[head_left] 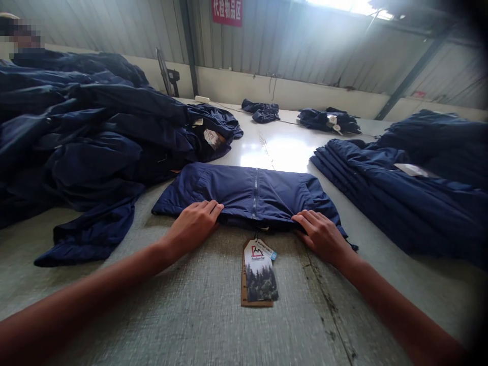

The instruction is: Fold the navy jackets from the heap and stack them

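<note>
Left hand (192,227): on the near fold of the navy jacket (247,195), left of centre; fingers close together, curled over the edge; cannot tell if pinching.
Right hand (322,236): on the same fold toward its right end; fingers together, slightly spread from the thumb side; cannot tell if gripping.
Jacket: flat on the work table (160,325), centre of frame, folded, long axis running left-right across the person; zipper (255,193) runs away from the person.
Nearer hand: neither clearly; both arms reach in from the bottom corners, both hands touching the jacket.
Hang tag (259,272): flat on the table just below the jacket, between the hands, attached by a short cord.
Left side: heaped pile of navy garments (84,137), upper left to mid-left.
Right side: layered stack of navy garments (400,198), white label (414,170) on top.
Far edge: two small navy bundles (261,111) (328,120).
Containers: none in view; garments lie directly on the table.
Background: co-worker (23,35) upper left, behind the pile; red sign (227,11) on the wall.
</note>
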A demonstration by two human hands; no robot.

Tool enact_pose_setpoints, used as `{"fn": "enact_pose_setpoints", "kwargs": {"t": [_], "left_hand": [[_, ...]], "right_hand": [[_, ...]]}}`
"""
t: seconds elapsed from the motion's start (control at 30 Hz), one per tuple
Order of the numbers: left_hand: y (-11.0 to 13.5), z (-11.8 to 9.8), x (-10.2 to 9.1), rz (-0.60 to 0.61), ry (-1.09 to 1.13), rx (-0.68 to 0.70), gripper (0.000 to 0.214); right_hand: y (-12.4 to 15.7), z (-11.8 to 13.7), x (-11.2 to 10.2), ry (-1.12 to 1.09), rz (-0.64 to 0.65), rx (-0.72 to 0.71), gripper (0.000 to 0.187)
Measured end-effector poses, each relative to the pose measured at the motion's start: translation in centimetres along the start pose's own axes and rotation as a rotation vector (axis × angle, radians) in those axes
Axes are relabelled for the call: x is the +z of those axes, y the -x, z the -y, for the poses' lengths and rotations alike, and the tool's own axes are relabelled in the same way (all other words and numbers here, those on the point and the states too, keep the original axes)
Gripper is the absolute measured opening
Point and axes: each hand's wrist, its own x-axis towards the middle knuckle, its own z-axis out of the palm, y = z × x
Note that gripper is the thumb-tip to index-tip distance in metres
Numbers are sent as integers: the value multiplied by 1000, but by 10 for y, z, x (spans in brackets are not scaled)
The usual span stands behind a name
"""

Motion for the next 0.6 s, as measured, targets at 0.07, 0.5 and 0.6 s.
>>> {"fn": "enact_pose_setpoints", "kwargs": {"t": [0.07, 0.5, 0.6], "left_hand": [[-4, 2, -1, 32, -17, 34, 33], [-60, 44, -121, 178, 125, 147, 28], [-76, 58, -180, 266, 226, 203, 33]], "right_hand": [[-6, 1, 3, 40, 4, -21, 22], [-38, -26, -123, -168, 74, 27, 22], [-42, -28, -188, -153, 131, 82, 36]]}}
